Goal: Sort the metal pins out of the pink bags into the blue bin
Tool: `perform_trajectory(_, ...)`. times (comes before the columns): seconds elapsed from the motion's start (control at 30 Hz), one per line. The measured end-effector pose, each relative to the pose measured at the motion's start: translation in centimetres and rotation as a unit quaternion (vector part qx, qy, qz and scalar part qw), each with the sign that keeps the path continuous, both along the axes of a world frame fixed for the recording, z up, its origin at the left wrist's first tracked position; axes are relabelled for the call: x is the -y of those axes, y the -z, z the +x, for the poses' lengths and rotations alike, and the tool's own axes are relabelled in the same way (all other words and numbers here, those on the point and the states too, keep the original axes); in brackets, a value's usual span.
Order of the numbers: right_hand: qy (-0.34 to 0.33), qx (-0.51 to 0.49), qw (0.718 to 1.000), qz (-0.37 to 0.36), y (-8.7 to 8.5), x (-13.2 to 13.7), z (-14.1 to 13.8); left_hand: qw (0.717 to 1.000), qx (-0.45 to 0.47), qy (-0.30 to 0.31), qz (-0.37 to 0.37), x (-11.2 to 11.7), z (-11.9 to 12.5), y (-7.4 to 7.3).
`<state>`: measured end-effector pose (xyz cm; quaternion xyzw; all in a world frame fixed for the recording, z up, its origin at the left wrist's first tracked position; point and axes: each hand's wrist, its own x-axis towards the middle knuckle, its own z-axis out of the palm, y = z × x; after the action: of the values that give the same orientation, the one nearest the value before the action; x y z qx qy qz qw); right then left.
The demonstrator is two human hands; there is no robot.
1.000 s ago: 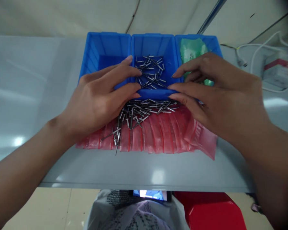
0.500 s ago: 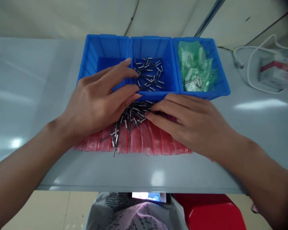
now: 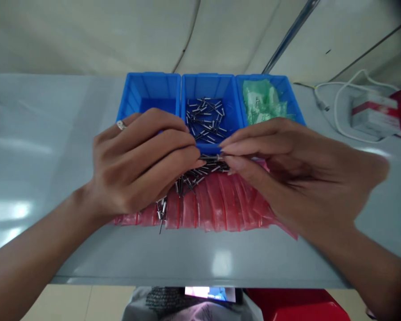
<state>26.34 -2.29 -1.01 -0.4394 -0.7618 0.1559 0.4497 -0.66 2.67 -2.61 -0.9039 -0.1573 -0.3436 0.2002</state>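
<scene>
My left hand [image 3: 143, 162] is closed, its thumb and index finger pinched at one end of a metal pop rivet [image 3: 210, 158]. My right hand [image 3: 300, 165] pinches the rivet's other end between thumb and fingertips. Below both hands lies a pile of loose pop rivets [image 3: 188, 182], partly hidden by my left hand. They rest on a row of red plastic zip bags [image 3: 217, 203]. Behind, the middle blue bin [image 3: 232, 111] holds more scattered rivets [image 3: 205, 118]. Whether my left palm hides other rivets cannot be seen.
A left blue bin [image 3: 133, 96] and a right blue bin [image 3: 292, 102] flank the middle one; green plastic bags [image 3: 260, 100] fill the right one. Further right are a white cable [image 3: 337, 107] and a red-and-white box [image 3: 374, 113]. A red stool [image 3: 304, 307] stands below the table edge.
My hands have come closer together and lifted off the pile, now meeting at one rivet. My right hand has turned with its thumb side up. The view has tilted slightly upward.
</scene>
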Motion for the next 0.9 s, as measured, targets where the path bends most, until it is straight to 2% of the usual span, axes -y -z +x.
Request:
perform_trajectory(0.17, 0.016, -0.044, 0.998, -0.044, 0.6, -0.2, -0.1, 0.999, 0.014, -0.033, -0.01, 0.6, 0.2, -0.3)
perform_trajectory(0.3, -0.018, -0.095, 0.993, -0.065, 0.4, -0.4, -0.5, 0.997, 0.05, -0.046, -0.03, 0.9, 0.7, -0.3)
perform_trajectory(0.4, -0.033, -0.114, 0.991, -0.069, 0.4, -0.3, -0.8, 0.997, 0.053, -0.046, -0.029, 1.1, 0.8, -0.3)
perform_trajectory(0.53, 0.006, -0.141, 0.985, -0.095, 0.7, 0.0, -0.8, 0.996, 0.048, -0.056, -0.053, 1.2, 0.7, -0.4)
perform_trajectory(0.73, -0.026, -0.142, 0.982, -0.123, 1.1, -0.4, -0.6, 0.996, 0.044, -0.048, -0.053, 0.8, 0.9, -0.4)
perform_trajectory(0.8, -0.038, -0.189, 0.973, -0.127, 1.0, -0.7, -0.6, 0.995, 0.064, -0.055, -0.052, 0.7, 0.8, -0.4)
perform_trajectory(0.9, -0.08, -0.298, 0.941, -0.139, 0.7, -1.2, -0.6, 0.991, 0.092, -0.089, -0.048, 0.4, 0.6, -0.3)
